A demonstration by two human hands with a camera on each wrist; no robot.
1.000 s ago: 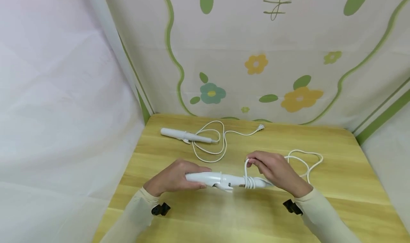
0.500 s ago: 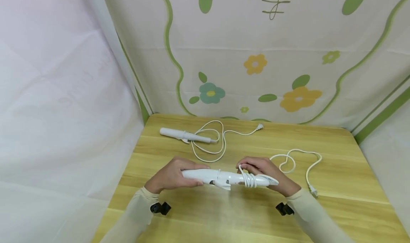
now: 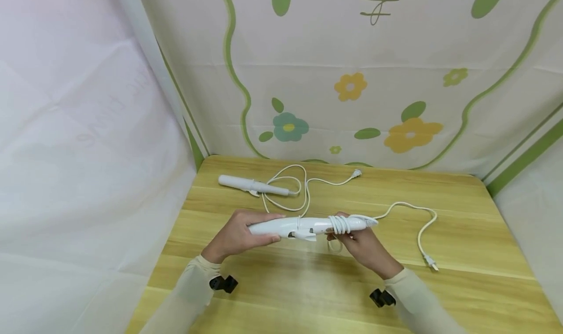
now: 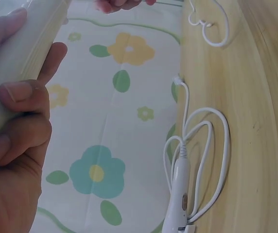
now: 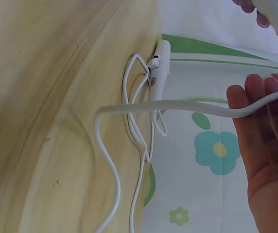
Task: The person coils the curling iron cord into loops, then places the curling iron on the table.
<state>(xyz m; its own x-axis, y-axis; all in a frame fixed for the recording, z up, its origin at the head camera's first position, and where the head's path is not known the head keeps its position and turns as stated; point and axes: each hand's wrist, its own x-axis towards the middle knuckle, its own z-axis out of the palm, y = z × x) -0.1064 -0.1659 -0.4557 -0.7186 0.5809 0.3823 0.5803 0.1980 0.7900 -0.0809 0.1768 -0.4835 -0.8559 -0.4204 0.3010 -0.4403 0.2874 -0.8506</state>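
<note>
A white curling iron [image 3: 281, 226] is held level above the table. My left hand [image 3: 235, 233] grips its thick left end, thumb on the near side and fingers on the far side. Several turns of white cord [image 3: 338, 225] lie wound round its slimmer right part. Below that part my right hand [image 3: 367, 248] pinches the cord, partly hidden behind the iron. In the right wrist view the cord [image 5: 192, 107] runs across the fingers to the thumb at the frame's edge. The cord's loose end trails onto the table at right, ending in a plug [image 3: 431, 262].
A second white curling iron [image 3: 237, 182] lies at the back left of the wooden table [image 3: 316, 295]. Its looped cord [image 3: 303, 167] ends in a plug [image 3: 357, 173] near the back edge. Flower-printed cloth [image 3: 308, 89] hangs behind the table, and white cloth [image 3: 88, 177] at the left.
The curling iron has been raised slightly away from me. My right hand has carried the cord round the iron and below it, adding to the winding. The trailing cord and its plug have been drawn in.
</note>
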